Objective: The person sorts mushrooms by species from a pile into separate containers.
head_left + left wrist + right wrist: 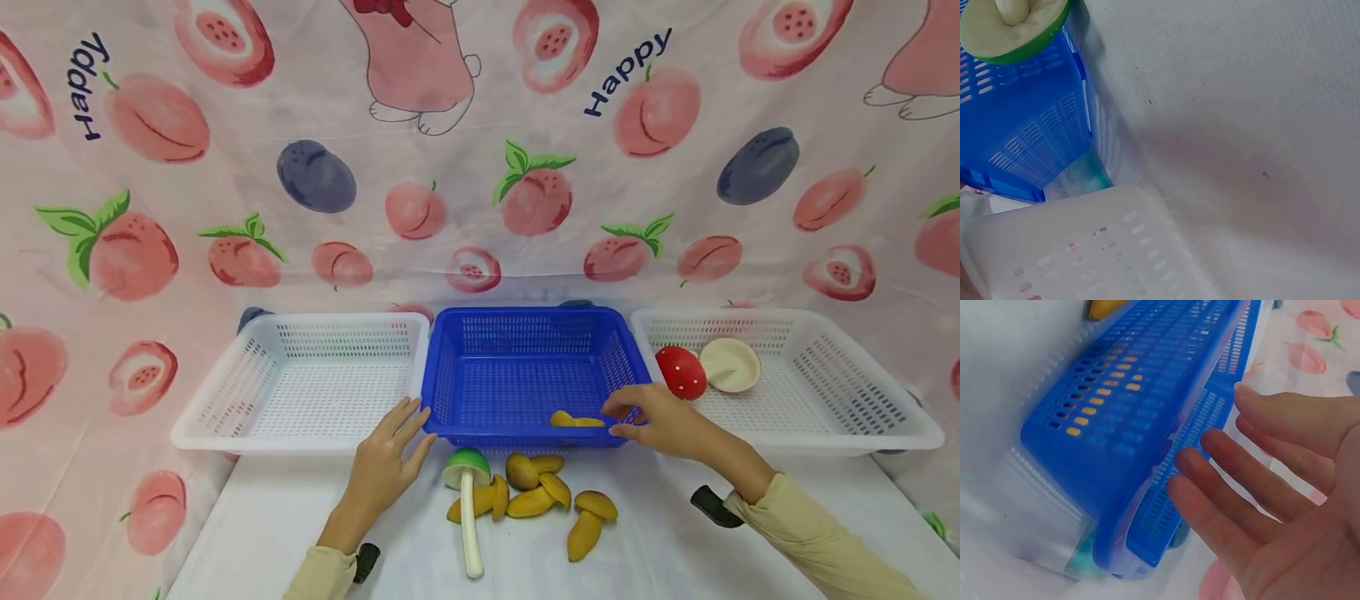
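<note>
Desk: plain white. Left basket, far left corner: white, slotted lattice. Middle basket, centre of far edge: saturated blue, same lattice; yellow-ochre piece inside. Right basket, far right corner: white lattice; holds a red cap with white dots and a round cream piece. Toward near edge: long-stemmed mushroom, green cap, cream underside, off-white stem. Beside it, squat mushrooms: mustard stems, browner caps. Sleeves: plain beige; wrist units black. Backdrop cloth behind far edge: pale pink, printed with coral peaches, halved fruit with red-dotted centres, green leaves, slate-blue plums, navy lettering, pink figures, one with a dark-red bow.
</note>
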Demonstrator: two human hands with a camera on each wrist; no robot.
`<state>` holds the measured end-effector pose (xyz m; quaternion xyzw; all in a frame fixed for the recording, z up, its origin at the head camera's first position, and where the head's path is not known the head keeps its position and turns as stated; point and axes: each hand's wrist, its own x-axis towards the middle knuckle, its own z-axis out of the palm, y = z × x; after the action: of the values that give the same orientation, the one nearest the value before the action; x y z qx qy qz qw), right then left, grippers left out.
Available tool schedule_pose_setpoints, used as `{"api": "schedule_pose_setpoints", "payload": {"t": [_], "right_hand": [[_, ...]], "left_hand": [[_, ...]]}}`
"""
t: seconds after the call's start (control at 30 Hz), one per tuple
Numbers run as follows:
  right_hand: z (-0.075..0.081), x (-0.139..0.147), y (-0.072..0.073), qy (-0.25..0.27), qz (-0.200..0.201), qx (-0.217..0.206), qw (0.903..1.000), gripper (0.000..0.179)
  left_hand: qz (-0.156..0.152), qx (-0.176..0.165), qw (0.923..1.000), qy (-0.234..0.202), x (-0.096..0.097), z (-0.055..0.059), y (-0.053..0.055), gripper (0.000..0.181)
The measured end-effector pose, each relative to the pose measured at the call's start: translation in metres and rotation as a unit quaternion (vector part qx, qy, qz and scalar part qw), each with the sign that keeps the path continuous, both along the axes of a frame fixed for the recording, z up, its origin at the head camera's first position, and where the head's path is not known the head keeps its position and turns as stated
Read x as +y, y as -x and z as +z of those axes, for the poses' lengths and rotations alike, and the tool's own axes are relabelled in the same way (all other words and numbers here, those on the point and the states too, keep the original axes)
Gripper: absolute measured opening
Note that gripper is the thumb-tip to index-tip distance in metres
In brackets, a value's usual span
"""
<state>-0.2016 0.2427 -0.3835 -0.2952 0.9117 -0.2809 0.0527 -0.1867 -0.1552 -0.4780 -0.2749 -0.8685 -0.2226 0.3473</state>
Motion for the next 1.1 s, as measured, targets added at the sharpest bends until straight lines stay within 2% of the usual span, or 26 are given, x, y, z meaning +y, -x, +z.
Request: {"api": "schedule_pose_setpoints", "payload": {"t": [0.2, 0.4, 0.7, 0.9, 1.1], "right_hand": [[-0.001, -0.003, -0.012, 0.007, 0.017, 0.008, 0.9998, 0.019], [-0.002, -0.006, -0.025, -0.003, 0.005, -0.004, 1.0000, 0.020], [-0.005, -0.011, -0.041, -0.018, 0.008, -0.040, 0.9990, 0.022], [-0.017, -0.014, -0.047, -0.033, 0.016, -0.089, 0.9954, 0.027], [-0.037, -0.015, -0.050, -0.024, 0.034, -0.126, 0.9912, 0.033]], "left_hand": [[0.001, -0.006, 1.0000, 0.001, 0.000, 0.001, -0.001, 0.038], [-0.004, -0.001, 1.0000, -0.002, 0.000, 0.001, 0.000, 0.039], [0.000, 0.000, 1.0000, -0.001, -0.001, -0.001, 0.001, 0.039], [0.001, -0.001, 1.0000, -0.001, -0.001, -0.001, 0.001, 0.039], [0.001, -0.006, 1.0000, -0.002, -0.001, -0.001, 0.000, 0.039]]}}
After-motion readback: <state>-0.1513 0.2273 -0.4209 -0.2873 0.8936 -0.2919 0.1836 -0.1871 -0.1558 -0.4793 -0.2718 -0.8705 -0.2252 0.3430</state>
